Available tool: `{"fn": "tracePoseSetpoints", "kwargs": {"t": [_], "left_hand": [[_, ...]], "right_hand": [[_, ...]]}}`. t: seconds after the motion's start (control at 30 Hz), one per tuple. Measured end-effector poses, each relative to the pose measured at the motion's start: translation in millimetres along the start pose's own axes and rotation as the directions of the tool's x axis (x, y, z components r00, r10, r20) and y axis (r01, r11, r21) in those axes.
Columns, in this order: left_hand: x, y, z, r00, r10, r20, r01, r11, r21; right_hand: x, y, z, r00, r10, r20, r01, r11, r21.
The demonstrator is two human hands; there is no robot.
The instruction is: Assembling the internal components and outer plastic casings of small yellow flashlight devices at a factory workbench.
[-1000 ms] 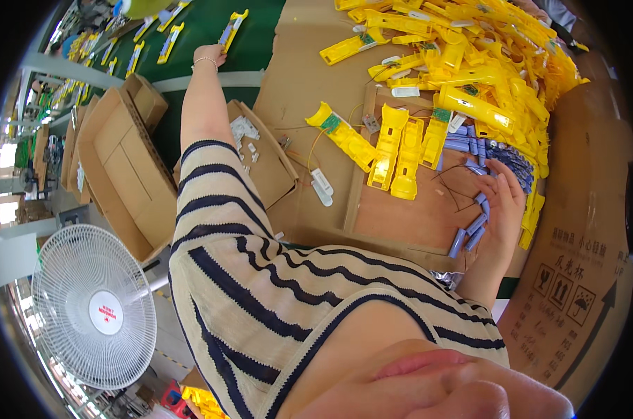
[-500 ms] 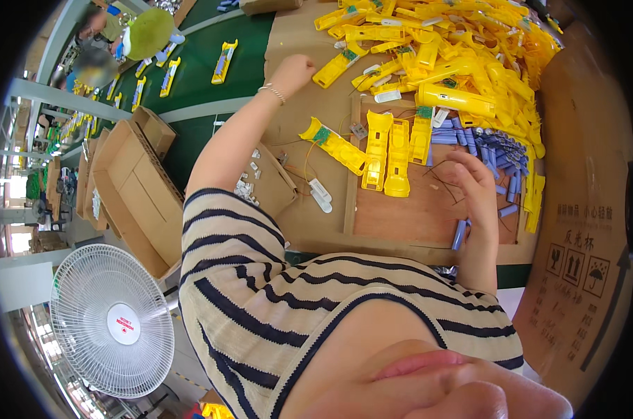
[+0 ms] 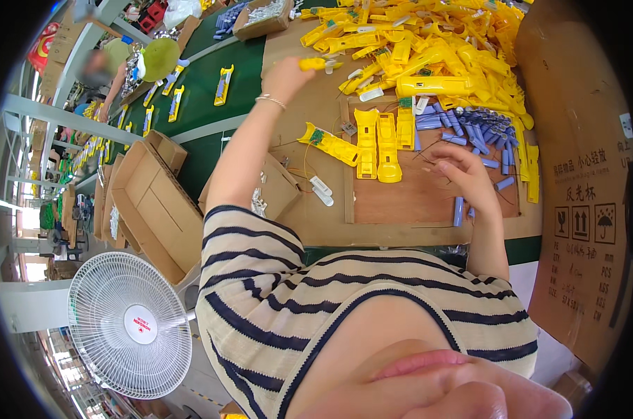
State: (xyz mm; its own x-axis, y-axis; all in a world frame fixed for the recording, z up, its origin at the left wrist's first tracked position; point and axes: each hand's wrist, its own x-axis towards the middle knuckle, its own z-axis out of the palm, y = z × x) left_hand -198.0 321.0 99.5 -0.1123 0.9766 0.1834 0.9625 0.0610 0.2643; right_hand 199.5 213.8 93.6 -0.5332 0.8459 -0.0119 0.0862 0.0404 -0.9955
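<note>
My left hand (image 3: 287,79) is stretched to the far side of the bench, closed on one end of a yellow plastic casing (image 3: 321,64) that sits beside the big heap of yellow casings (image 3: 442,56). Over the wooden board (image 3: 407,202) my right hand (image 3: 464,171) has curled fingers pinching thin dark wires (image 3: 431,155). Between the hands lie several yellow half-shells (image 3: 366,143), one with a green circuit board (image 3: 317,135). Wires run from it to a white plastic piece (image 3: 321,190). Blue cylindrical cells (image 3: 473,129) are piled behind my right hand.
A tall cardboard carton (image 3: 578,153) walls the right side. Left of the bench are an open cardboard box (image 3: 156,195) and a white fan (image 3: 131,325). Filled casings (image 3: 223,85) lie on the green conveyor (image 3: 250,87). Another person (image 3: 107,70) is at the far left.
My left hand has taken hold of a yellow casing at the heap's edge and turned it. The right hand stays over the board with the wires. The whole view has shifted slightly.
</note>
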Motion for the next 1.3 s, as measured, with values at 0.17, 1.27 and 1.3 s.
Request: {"fn": "tracePoseSetpoints", "kwargs": {"t": [0.17,1.27,1.3], "left_hand": [[-26.2,-3.5,-79.1,0.896,0.159,-0.415,-0.353,0.820,-0.450],[-215.0,76.4,-62.2,0.841,-0.379,-0.385,-0.364,0.130,-0.922],[-216.4,77.1,-59.6,0.853,-0.359,-0.379,-0.359,0.123,-0.925]], "right_hand": [[-6.4,-11.3,3.7,0.999,0.002,0.039,0.001,0.998,-0.066],[1.7,-62.6,71.9,0.970,-0.040,0.238,0.094,0.971,-0.218],[2.4,-55.6,65.3,0.919,-0.066,0.388,0.045,0.997,0.063]]}}
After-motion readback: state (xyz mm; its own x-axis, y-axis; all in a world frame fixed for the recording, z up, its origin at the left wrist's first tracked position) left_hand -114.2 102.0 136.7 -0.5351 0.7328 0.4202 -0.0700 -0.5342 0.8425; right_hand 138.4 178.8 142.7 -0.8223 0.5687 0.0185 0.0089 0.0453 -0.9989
